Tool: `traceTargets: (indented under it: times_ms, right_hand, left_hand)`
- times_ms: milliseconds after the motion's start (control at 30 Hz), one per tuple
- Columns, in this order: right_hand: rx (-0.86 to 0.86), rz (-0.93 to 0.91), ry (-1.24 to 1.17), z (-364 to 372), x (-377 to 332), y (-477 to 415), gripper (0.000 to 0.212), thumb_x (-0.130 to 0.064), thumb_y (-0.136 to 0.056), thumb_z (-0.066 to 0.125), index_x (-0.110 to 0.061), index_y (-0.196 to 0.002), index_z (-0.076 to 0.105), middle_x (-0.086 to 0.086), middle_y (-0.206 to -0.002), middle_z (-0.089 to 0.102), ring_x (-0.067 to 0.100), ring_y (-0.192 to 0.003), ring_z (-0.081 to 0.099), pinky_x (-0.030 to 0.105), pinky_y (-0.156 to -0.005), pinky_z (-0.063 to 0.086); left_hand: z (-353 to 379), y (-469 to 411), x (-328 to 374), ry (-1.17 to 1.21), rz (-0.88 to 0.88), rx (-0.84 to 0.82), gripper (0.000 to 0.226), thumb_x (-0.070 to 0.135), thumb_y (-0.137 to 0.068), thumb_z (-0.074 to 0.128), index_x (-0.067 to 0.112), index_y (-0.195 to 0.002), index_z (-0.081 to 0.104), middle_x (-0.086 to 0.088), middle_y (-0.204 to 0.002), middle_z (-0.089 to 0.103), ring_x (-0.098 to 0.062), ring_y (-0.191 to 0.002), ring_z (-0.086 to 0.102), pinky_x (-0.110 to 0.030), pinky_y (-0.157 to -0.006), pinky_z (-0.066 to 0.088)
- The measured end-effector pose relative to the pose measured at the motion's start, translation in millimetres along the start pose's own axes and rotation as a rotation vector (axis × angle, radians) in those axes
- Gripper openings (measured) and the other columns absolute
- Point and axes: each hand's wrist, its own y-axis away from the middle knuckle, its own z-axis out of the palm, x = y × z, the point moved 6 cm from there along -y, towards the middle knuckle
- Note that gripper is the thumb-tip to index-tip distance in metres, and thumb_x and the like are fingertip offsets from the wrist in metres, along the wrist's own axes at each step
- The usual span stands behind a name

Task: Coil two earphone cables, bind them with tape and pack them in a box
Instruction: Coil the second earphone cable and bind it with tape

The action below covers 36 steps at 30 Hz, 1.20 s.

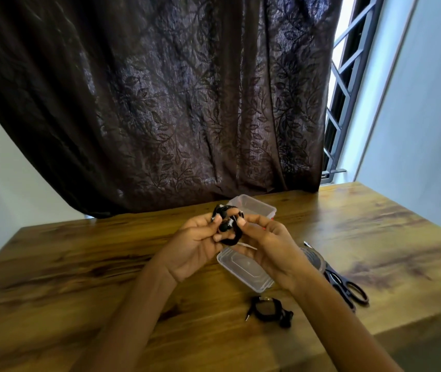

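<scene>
Your left hand (195, 247) and right hand (270, 247) both pinching a coiled black earphone (227, 224) above the table (79, 264), open clear box (254, 208) just beyond, second coil (267, 310) lying nearer, right of centre

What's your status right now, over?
Both hands, left and right, grip one coil. Second coil on table. Box open, nothing blocking.
</scene>
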Motion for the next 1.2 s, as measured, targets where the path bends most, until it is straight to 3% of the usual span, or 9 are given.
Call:
traceTargets:
  times_ms: [100,200,300,500,700,833,933,1133,1200]
  right_hand:
    - [0.075,0.013,-0.008,-9.9,13.9,-1.3,0.008,0.001,-0.086,0.055,-0.003,-0.091,0.06,0.007,-0.07,0.072,0.014,-0.065,0.069,0.024,-0.06,0.057]
    - [0.156,0.129,-0.075,-25.0,39.0,-4.5,0.018,0.002,-0.084,0.059,0.003,-0.102,0.056,0.009,-0.072,0.071,0.015,-0.065,0.07,0.024,-0.057,0.056]
    - [0.215,0.249,-0.031,-37.4,68.9,-2.8,0.001,0.001,-0.085,0.059,0.001,-0.085,0.06,0.004,-0.063,0.071,0.009,-0.057,0.068,0.019,-0.051,0.054]
    - [0.329,0.379,0.028,-60.5,122.8,1.1,0.014,0.003,-0.08,0.065,-0.006,-0.074,0.057,0.006,-0.064,0.067,0.014,-0.06,0.064,0.022,-0.051,0.055]
    - [0.389,0.313,0.234,-68.1,143.5,-2.9,0.01,0.004,-0.077,0.068,-0.001,-0.076,0.06,0.011,-0.07,0.065,0.009,-0.052,0.064,0.017,-0.045,0.049]
    - [0.387,0.3,0.469,-70.8,157.8,-6.6,0.012,-0.003,-0.074,0.074,-0.006,-0.079,0.063,0.009,-0.079,0.069,0.017,-0.071,0.067,0.023,-0.059,0.055]
    - [0.405,0.283,0.609,-71.6,164.9,-7.4,0.013,-0.007,-0.074,0.075,-0.013,-0.076,0.064,0.007,-0.083,0.07,0.02,-0.079,0.069,0.036,-0.07,0.059]
    - [0.422,0.253,0.719,-70.5,172.5,-6.0,0.013,-0.008,-0.078,0.072,-0.016,-0.075,0.062,0.005,-0.083,0.068,0.017,-0.079,0.066,0.035,-0.07,0.058]
    - [0.425,0.234,0.738,-71.1,174.5,-6.6,0.011,-0.007,-0.079,0.071,-0.014,-0.078,0.063,0.002,-0.082,0.068,0.014,-0.078,0.066,0.028,-0.069,0.057]
  left_hand:
    - [-5.1,2.5,-14.9,0.128,-0.043,0.049,0.033,0.003,-0.074,0.044,0.0,-0.103,0.06,0.003,-0.054,0.051,-0.003,-0.05,0.051,-0.021,-0.068,0.056]
    - [-14.8,3.3,-40.1,0.347,-0.19,0.105,0.028,0.002,-0.076,0.043,-0.006,-0.096,0.061,-0.001,-0.058,0.054,-0.006,-0.048,0.055,-0.028,-0.066,0.059]
    - [-29.7,4.9,-72.5,0.514,-0.361,0.214,0.018,0.001,-0.089,0.038,-0.007,-0.091,0.054,-0.005,-0.056,0.055,-0.01,-0.044,0.056,-0.033,-0.06,0.059]
    - [-58.1,14.7,-126.2,0.6,-0.523,0.425,0.015,-0.003,-0.092,0.039,-0.008,-0.087,0.052,-0.015,-0.053,0.059,-0.015,-0.038,0.058,-0.036,-0.047,0.056]
    - [-86.2,16.9,-154.2,0.215,-0.584,0.552,0.005,0.001,-0.089,0.052,-0.001,-0.093,0.055,-0.012,-0.083,0.057,-0.018,-0.075,0.058,-0.031,-0.067,0.05]
    - [-100.1,21.0,-163.6,-0.004,-0.547,0.637,0.002,0.0,-0.089,0.053,-0.001,-0.09,0.054,-0.013,-0.091,0.061,-0.02,-0.084,0.059,-0.032,-0.083,0.047]
    - [-110.4,23.2,-167.7,-0.37,-0.511,0.671,0.021,0.009,-0.09,0.056,-0.001,-0.108,0.058,-0.011,-0.104,0.064,-0.02,-0.093,0.062,-0.027,-0.078,0.051]
    - [-109.7,22.9,-158.0,-0.997,-0.372,0.743,0.031,0.024,-0.088,0.061,0.008,-0.114,0.063,-0.008,-0.108,0.067,-0.017,-0.09,0.06,-0.019,-0.06,0.042]
    - [-109.7,23.1,-157.8,-1.098,-0.359,0.759,0.035,0.026,-0.087,0.061,0.009,-0.117,0.06,-0.008,-0.115,0.062,-0.019,-0.099,0.059,-0.018,-0.065,0.04]
